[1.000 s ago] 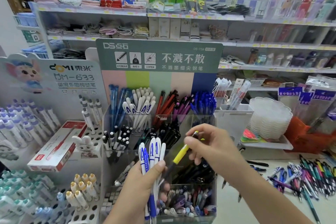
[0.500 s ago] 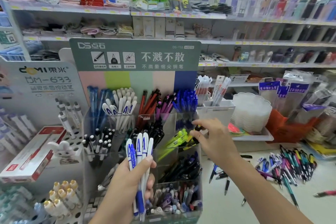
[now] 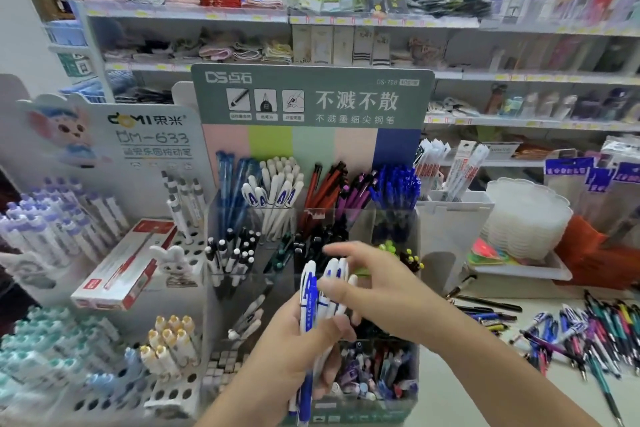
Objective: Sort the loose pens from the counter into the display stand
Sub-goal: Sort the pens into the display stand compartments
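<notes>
Shop counter [image 3: 450, 388] holds loose pens [image 3: 588, 333], seemingly scattered.

The display stand [image 3: 311, 218] is sitting at centre of the desk [image 3: 450, 374], w/ shelves [image 3: 519, 76] behind it. Loose pens [image 3: 588, 333] are lying on the desk to its right. Both hands are meeting in front of the stand, left hand [image 3: 294, 350] holding a bundle of pens [image 3: 323, 291].

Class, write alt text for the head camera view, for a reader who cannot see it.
A left hand grips a bunch of white-and-blue pens before a clear display stand, the right hand reaching for them. Loose pens lie on the counter.
</notes>
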